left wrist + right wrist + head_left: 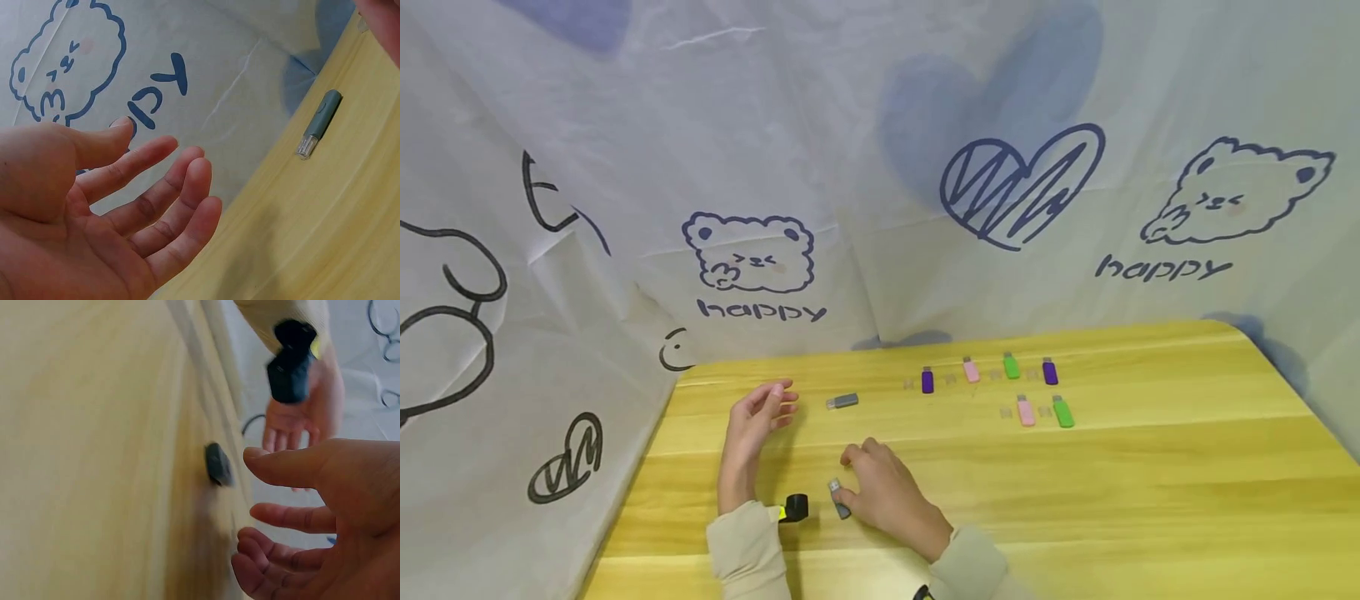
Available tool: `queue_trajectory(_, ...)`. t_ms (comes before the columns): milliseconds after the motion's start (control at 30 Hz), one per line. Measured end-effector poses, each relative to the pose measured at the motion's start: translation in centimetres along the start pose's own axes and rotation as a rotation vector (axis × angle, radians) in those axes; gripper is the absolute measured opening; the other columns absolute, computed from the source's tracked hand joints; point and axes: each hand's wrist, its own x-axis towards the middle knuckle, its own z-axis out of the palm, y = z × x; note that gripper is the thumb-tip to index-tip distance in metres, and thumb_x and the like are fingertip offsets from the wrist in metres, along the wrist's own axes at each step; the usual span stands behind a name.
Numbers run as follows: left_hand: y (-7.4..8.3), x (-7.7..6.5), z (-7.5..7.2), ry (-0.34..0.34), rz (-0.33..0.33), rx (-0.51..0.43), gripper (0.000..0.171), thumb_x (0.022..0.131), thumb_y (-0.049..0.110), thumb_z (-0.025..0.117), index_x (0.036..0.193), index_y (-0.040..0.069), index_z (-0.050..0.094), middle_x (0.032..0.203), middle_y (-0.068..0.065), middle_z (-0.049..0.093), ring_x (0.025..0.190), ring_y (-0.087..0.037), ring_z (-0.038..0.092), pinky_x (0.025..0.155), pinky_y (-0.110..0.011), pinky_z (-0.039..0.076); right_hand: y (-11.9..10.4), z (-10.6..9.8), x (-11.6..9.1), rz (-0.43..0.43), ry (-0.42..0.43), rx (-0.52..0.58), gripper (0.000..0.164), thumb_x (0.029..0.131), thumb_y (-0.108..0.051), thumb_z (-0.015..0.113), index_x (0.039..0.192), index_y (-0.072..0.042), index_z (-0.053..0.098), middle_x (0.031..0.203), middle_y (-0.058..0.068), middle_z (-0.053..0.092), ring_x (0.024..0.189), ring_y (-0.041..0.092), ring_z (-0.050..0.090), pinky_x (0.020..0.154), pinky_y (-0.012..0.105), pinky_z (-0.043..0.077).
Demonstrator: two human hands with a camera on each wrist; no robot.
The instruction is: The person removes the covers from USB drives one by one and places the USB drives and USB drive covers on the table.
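Observation:
Two grey USB sticks are near my hands. One USB stick (839,502), its metal plug bare, is beside the thumb of my right hand (887,492). In the right wrist view that dark USB stick (218,464) shows apart from the fingertips, which are loosely bent around nothing. My left hand (758,421) is held over the left part of the table, palm turned inward, fingers relaxed and holding nothing. To its right lies the other grey USB stick (844,402) with a clear cap over its plug, seen also in the left wrist view as a capped USB stick (320,123).
Toward the back right of the wooden table (1112,500) lie several USB sticks in two rows, among them a purple stick (927,381), a pink stick (1026,411) and a green stick (1063,412). Small clear caps (1006,413) lie beside them. A printed cloth (880,167) hangs behind.

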Motion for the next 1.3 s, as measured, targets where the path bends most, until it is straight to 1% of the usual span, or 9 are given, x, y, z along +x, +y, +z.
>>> queue_trajectory(167, -0.1, 0.1, -0.2, -0.009, -0.004, -0.002, 0.043, 0.108, 0.030, 0.055, 0.138, -0.001, 0.060, 0.127, -0.021, 0.067, 0.117, -0.038, 0.063, 0.102, -0.049, 0.052, -0.8, 1.0, 0.2, 0.007, 0.010, -0.021, 0.039, 0.081, -0.024, 0.090, 0.109, -0.002, 0.071, 0.094, 0.004, 0.061, 0.080, 0.014, 0.053, 0.064, 0.023, 0.049)
queue_trajectory(267, 0.0, 0.2, -0.2, -0.009, -0.006, -0.002, 0.041, 0.108, 0.030, 0.055, 0.137, 0.001, 0.062, 0.127, -0.020, 0.067, 0.117, -0.037, 0.064, 0.102, -0.049, 0.052, -1.0, 1.2, 0.4, 0.006, 0.003, -0.027, 0.032, 0.080, -0.018, 0.090, 0.101, -0.003, 0.071, 0.090, 0.002, 0.059, 0.077, 0.013, 0.052, 0.065, 0.022, 0.048)
queue_trajectory(400, 0.0, 0.2, -0.1, -0.001, 0.000, -0.012, 0.038, 0.108, 0.027, 0.056, 0.135, 0.001, 0.063, 0.124, -0.019, 0.068, 0.116, -0.037, 0.064, 0.102, -0.050, 0.052, -1.2, 1.1, 0.5, -0.006, -0.023, -0.029, 0.021, 0.081, -0.003, 0.085, 0.097, -0.003, 0.071, 0.086, 0.000, 0.060, 0.076, 0.012, 0.055, 0.068, 0.022, 0.052)
queue_trajectory(500, 0.2, 0.3, 0.3, -0.015, 0.022, -0.023, 0.038, 0.107, 0.024, 0.058, 0.135, -0.002, 0.062, 0.121, -0.018, 0.070, 0.114, -0.036, 0.066, 0.101, -0.050, 0.053, -1.1, 0.8, 0.4, -0.007, -0.040, -0.016, 0.022, 0.081, 0.009, 0.079, 0.098, -0.003, 0.070, 0.086, 0.001, 0.064, 0.077, 0.012, 0.058, 0.070, 0.021, 0.055)
queue_trajectory(600, 0.4, 0.4, 1.1, -0.052, 0.052, -0.025, 0.038, 0.106, 0.021, 0.060, 0.134, -0.004, 0.062, 0.119, -0.019, 0.070, 0.112, -0.036, 0.067, 0.099, -0.049, 0.054, -0.8, 0.2, 0.2, -0.001, -0.040, 0.007, 0.022, 0.081, 0.011, 0.077, 0.094, -0.005, 0.070, 0.085, 0.000, 0.064, 0.077, 0.011, 0.059, 0.070, 0.022, 0.055)
queue_trajectory(767, 0.7, 0.5, 2.2, -0.082, 0.077, -0.010, 0.033, 0.105, 0.016, 0.061, 0.131, -0.004, 0.064, 0.117, -0.022, 0.069, 0.109, -0.037, 0.067, 0.097, -0.048, 0.056, 0.0, -1.5, -0.1, 0.012, -0.001, 0.086, 0.015, 0.085, 0.006, 0.078, 0.088, -0.007, 0.071, 0.081, -0.002, 0.064, 0.073, 0.008, 0.057, 0.066, 0.022, 0.052)
queue_trajectory(1000, 1.3, 0.2, 3.4, -0.131, 0.116, 0.015, 0.031, 0.105, 0.012, 0.061, 0.130, -0.005, 0.064, 0.117, -0.023, 0.070, 0.110, -0.043, 0.066, 0.099, -0.056, 0.053, 1.0, -5.4, -0.1, -0.010, 0.066, 0.120, 0.010, 0.088, 0.001, 0.077, 0.091, -0.008, 0.073, 0.082, -0.003, 0.064, 0.073, 0.009, 0.055, 0.065, 0.023, 0.050)
queue_trajectory(1233, 2.1, 0.0, 5.4, -0.214, 0.170, 0.030, 0.030, 0.104, 0.011, 0.062, 0.129, -0.007, 0.065, 0.117, -0.027, 0.069, 0.100, -0.031, 0.071, 0.099, -0.059, 0.052, 2.1, -9.1, -0.5, 0.055, 0.156, 0.185, 0.015, 0.090, 0.003, 0.075, 0.096, -0.011, 0.074, 0.090, -0.003, 0.066, 0.080, 0.012, 0.060, 0.071, 0.031, 0.054)
queue_trajectory(1300, 2.5, -0.1, 6.2, -0.241, 0.186, 0.037, 0.029, 0.104, 0.010, 0.062, 0.128, -0.006, 0.066, 0.117, -0.028, 0.068, 0.101, -0.034, 0.070, 0.099, -0.060, 0.052, 2.5, -9.9, -0.6, 0.072, 0.188, 0.205, 0.017, 0.091, 0.003, 0.075, 0.097, -0.012, 0.074, 0.093, -0.002, 0.067, 0.082, 0.014, 0.062, 0.073, 0.034, 0.056)
